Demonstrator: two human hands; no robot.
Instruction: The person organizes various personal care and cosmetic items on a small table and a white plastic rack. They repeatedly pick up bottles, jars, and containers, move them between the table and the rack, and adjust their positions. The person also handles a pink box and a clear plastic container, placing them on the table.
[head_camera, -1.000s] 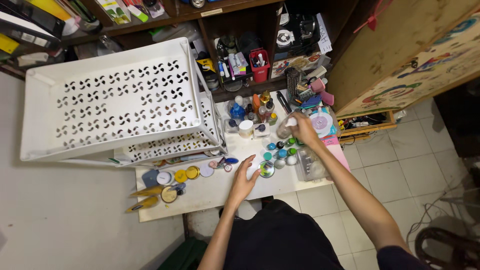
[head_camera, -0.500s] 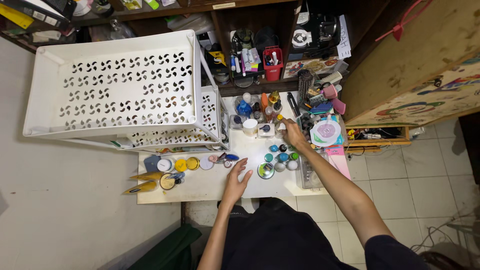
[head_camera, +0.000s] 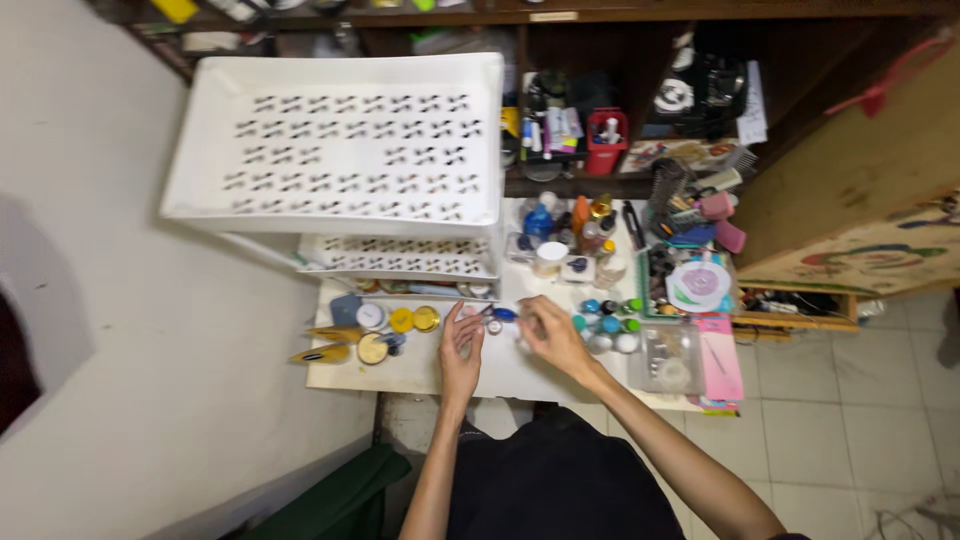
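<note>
Near the middle of the white worktop (head_camera: 430, 378) I have both hands close together. My left hand (head_camera: 460, 345) lies with fingers spread and loosely open, its fingertips by a small round thing (head_camera: 494, 326) and a blue oval piece (head_camera: 506, 314) — touching or just short of them, I cannot tell. My right hand (head_camera: 549, 333) is curled over something small at its fingertips, but the blur hides whether it grips anything, so I cannot tell.

Just right of the right hand sits a cluster of small round pots (head_camera: 606, 322) with blue, green and silvery tops. Left of the left hand lie yellow and white round lids (head_camera: 400, 320) and two yellow pointed tubes (head_camera: 330, 344). Behind the hands stand a white jar (head_camera: 549, 259) and a group of bottles (head_camera: 565, 225), one of them blue.

A white perforated rack (head_camera: 340, 140) rises over the left end of the worktop — its lower tier just behind the lids. At the right end rest a clear plastic box (head_camera: 670, 360) and a pink sheet (head_camera: 722, 365).
</note>
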